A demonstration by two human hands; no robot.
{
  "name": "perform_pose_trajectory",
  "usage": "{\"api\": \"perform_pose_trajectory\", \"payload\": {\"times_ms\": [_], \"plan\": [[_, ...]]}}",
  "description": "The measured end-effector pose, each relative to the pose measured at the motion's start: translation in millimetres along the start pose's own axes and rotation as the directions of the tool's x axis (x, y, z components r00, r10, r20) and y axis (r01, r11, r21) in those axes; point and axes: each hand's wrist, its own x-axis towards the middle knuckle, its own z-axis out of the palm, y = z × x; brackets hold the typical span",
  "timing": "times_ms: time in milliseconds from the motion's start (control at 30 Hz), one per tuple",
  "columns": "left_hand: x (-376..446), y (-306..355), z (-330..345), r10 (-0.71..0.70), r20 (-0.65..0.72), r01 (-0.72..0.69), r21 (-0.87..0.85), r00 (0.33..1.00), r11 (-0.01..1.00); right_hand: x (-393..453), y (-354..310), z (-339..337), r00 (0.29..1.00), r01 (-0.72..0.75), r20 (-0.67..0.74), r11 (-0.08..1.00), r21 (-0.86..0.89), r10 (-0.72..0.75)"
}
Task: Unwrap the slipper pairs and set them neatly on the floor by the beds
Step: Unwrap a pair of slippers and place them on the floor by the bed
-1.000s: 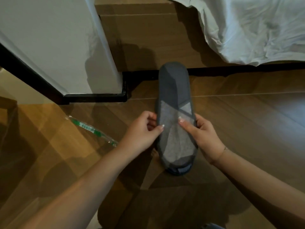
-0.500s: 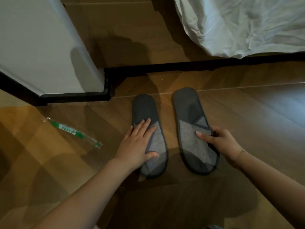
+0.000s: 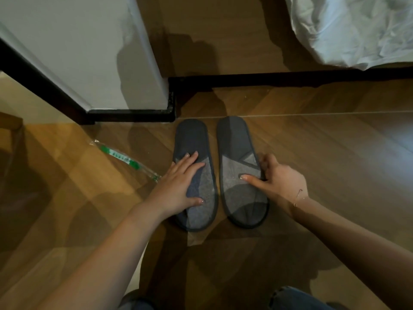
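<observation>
Squaring up the pair is the step you look to be in: both slippers lie unwrapped on the wooden floor, side by side, just apart, with their rounded ends toward the dark skirting at the foot of the white wall corner. Your left hand (image 3: 181, 182) lies flat with fingers spread on the left slipper (image 3: 194, 173); your right hand (image 3: 279, 180) pinches the outer edge of the right slipper (image 3: 240, 168), thumb on the strap and fingers curled at its rim. Next, I'd judge, you only need a small nudge to bring the near ends level — the right one sits slightly further forward — then let go.

Each slipper is thin, flat and dark grey, with lighter grey crossed straps over the near half; they look soft and easily shifted. A clear wrapper with green print (image 3: 125, 158) lies on the floor to the left, near your left hand. White bedding (image 3: 357, 30) hangs at the upper right — the bed is close by.
</observation>
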Motion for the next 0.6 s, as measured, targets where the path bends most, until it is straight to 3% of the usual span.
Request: {"api": "perform_pose_trajectory", "payload": {"times_ms": [67,133,233,300,600], "plan": [[-0.5,-1.0,0.7,0.004,-0.005,-0.004,-0.006,1.000,1.000,-4.1,6.5,5.6,0.991,0.083,-0.108,0.996,0.030,-0.080],[-1.4,-1.9,2.5,0.016,-0.019,-0.017,-0.011,1.000,1.000,-3.2,15.0,13.4,0.938,0.289,-0.191,0.957,-0.031,-0.290],[-2.0,-2.5,3.2,0.033,0.001,-0.033,-0.006,0.999,0.999,7.6,23.6,23.3,0.870,0.489,0.010,0.862,-0.133,-0.492],[-1.0,-3.6,1.4,0.037,0.021,-0.037,-0.002,0.999,0.999,10.6,23.3,30.8,0.865,0.501,0.093,0.858,-0.114,-0.493],[-0.1,-2.8,-0.3,0.052,0.025,-0.054,0.052,0.998,0.997,8.6,12.7,42.7,0.880,0.463,0.075,0.882,0.090,-0.469]]}}
